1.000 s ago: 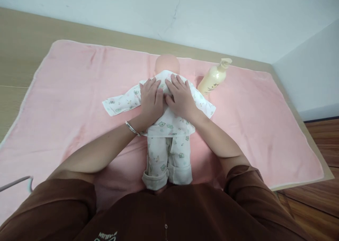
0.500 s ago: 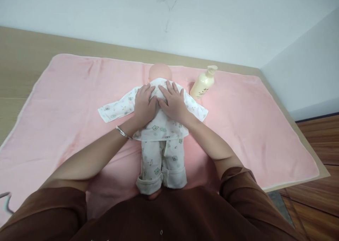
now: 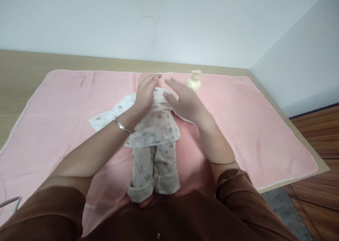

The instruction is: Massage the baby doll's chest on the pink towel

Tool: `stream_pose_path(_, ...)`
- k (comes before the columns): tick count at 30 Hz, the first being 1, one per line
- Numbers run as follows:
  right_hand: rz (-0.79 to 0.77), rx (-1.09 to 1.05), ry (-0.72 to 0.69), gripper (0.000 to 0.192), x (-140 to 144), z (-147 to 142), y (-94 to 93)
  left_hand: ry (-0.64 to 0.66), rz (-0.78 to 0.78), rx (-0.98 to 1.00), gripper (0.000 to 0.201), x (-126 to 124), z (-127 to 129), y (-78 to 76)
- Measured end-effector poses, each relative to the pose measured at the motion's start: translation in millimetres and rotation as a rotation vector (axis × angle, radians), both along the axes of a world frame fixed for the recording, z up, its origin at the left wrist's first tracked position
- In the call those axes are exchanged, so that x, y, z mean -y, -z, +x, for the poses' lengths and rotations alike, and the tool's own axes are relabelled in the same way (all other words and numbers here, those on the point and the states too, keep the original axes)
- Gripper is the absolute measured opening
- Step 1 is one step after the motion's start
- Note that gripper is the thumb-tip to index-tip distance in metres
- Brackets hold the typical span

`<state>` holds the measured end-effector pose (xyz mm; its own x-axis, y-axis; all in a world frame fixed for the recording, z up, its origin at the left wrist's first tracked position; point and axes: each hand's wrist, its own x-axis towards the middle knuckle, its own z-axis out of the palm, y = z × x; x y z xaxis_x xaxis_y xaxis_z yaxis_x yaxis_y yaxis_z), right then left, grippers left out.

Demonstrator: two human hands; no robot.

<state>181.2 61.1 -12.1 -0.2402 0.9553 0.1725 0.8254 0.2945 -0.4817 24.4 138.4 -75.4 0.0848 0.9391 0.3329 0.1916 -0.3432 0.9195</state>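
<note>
1. On a pink blanket (image 3: 243,135), head view, a doll (image 3: 155,136) lies dressed in printed clothes (image 3: 159,124);
2. about its shoulders, left hand (image 3: 145,94) and right hand (image 3: 188,103) are apart, fingers extended, gripping nothing; whether touching it, I cannot tell;
3. beyond the right hand, a pump bottle (image 3: 194,82), partly hidden.

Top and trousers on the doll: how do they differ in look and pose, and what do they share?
The top flares wide, with one sleeve spread to the picture's left; the trousers run straight and narrow. The top's hem lies flat, not rolled; the trousers end in thick, plain, turned-up cuffs. Both are pale cloth with small prints.
</note>
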Motion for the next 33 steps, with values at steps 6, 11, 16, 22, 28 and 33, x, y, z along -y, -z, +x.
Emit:
stream_pose_path(6, 0.198, 0.012, 0.297, 0.059, -40.1, 56.1, 2.0, 0.496, -0.255, 0.195, 0.083, -45.0, 65.9, -25.4)
stream_pose_path(11, 0.117, 0.133, 0.279, 0.065, -57.3, 54.3, 12.8, 0.483, -0.238, 0.111, 0.093, -67.9, 97.4, -26.3)
stream_pose_path(16, 0.156, 0.201, 0.273, 0.058, -54.2, 47.2, 13.5, 0.451, -0.289, 0.143, 0.085, -29.2, 84.0, -36.2)
stream_pose_path(22, 0.137, 0.143, 0.329, 0.057, -46.1, 38.4, 13.6, 0.098, -0.051, -0.003, 0.043, 17.6, -0.8, -9.3)
stream_pose_path(28, 0.246, 0.05, 0.091, 0.054, -17.4, -22.8, 8.7, -0.248, -0.034, -0.572, 0.053, 35.3, -53.2, 42.8)
stream_pose_path(33, 0.241, -0.096, -0.029, 0.053, -14.9, -54.3, 5.7, -0.26, -0.153, -0.706, 0.055, 46.9, -66.0, 44.8)
